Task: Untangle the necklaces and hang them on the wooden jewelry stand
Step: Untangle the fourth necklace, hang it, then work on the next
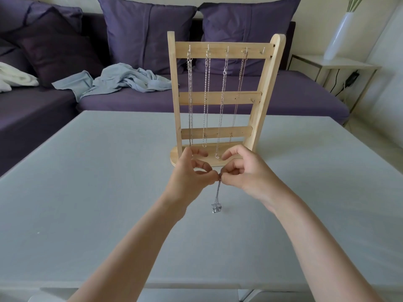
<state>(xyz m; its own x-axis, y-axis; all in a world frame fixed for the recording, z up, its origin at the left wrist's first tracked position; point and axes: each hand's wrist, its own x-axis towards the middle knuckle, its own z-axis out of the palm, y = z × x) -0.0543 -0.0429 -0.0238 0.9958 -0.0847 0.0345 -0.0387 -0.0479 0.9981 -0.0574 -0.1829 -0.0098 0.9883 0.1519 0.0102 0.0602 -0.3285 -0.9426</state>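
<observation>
Centrally, a necklace (217, 197) is pinched at its top between the fingers of the left hand (192, 174) and right hand (242, 171), dangling bunched above the surface (87, 192). Four chains (206, 94) are hung on the stand (218, 99) just behind.

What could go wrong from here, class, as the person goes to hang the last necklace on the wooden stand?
1. Both hands, left and right, pinch the last necklace at one spot; its lower end looks bunched, so pulling may tighten a knot.
2. Only the rightmost top hook is free, beside a hung chain; reaching in may snag it.
3. Bumping the wooden jewelry stand could set all four chains swinging.
</observation>
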